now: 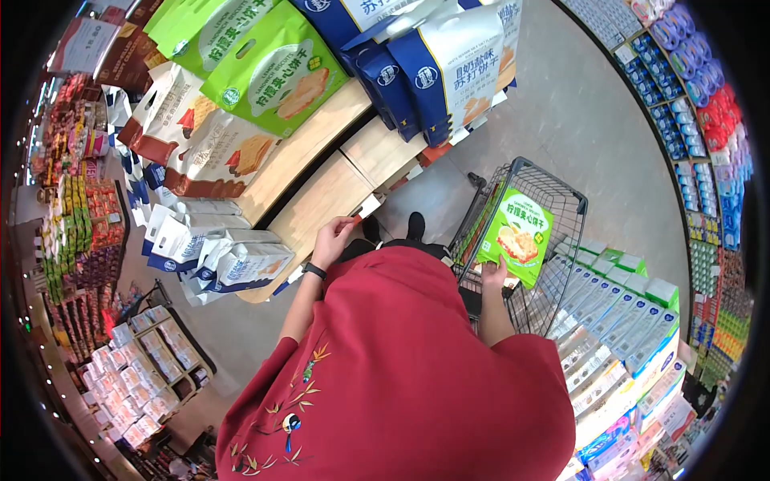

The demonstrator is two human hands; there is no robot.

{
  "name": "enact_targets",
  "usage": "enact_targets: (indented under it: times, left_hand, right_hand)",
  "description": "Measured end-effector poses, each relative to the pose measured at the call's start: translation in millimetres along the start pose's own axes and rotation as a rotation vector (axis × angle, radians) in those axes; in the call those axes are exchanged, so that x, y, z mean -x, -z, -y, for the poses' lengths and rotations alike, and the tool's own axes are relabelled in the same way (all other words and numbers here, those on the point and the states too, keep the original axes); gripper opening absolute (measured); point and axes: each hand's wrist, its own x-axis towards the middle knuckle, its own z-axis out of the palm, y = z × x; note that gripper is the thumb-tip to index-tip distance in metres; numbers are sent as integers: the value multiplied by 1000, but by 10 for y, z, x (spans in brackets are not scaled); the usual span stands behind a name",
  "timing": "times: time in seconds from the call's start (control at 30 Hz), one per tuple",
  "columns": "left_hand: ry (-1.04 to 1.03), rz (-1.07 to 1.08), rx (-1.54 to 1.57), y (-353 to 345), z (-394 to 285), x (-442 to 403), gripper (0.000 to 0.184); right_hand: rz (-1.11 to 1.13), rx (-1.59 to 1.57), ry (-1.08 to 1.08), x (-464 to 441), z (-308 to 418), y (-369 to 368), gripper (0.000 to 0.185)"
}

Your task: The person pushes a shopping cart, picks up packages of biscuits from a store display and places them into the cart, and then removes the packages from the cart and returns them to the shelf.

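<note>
My left hand reaches to the edge of the wooden shelf. Its thumb and fingertips pinch the red end of a small price tag. On my right, a green bag of lemon sandwich biscuits is tilted with its printed front up, at the shopping cart. My right hand grips the bag's lower left edge, thumb on the front and the other fingers mostly hidden. Whether the bag rests on the cart's wire basket is unclear.
More green biscuit bags, blue-and-white soda cracker bags and brown-and-white wafer bags stand on the shelf. Boxed goods are stacked right of the cart. Stocked shelves line the far right, and a packed display stands lower left.
</note>
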Motion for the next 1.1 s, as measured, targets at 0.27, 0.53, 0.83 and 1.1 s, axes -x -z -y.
enact_targets:
  times: [0.27,0.53,0.83,1.1]
  left_hand:
    - [-9,0,149,114,82,-134,21]
    - [-76,-18,259,53,433,-352,23]
    - [-50,153,530,-88,566,-555,25]
    - [93,545,690,329,-520,-682,61]
  right_hand:
    - [-14,-26,9,-74,527,-61,46]
    - [-104,188,-43,945,1300,-617,47]
    - [23,557,218,2489,1932,-1196,43]
    - [354,690,270,4066,979,-2268,51]
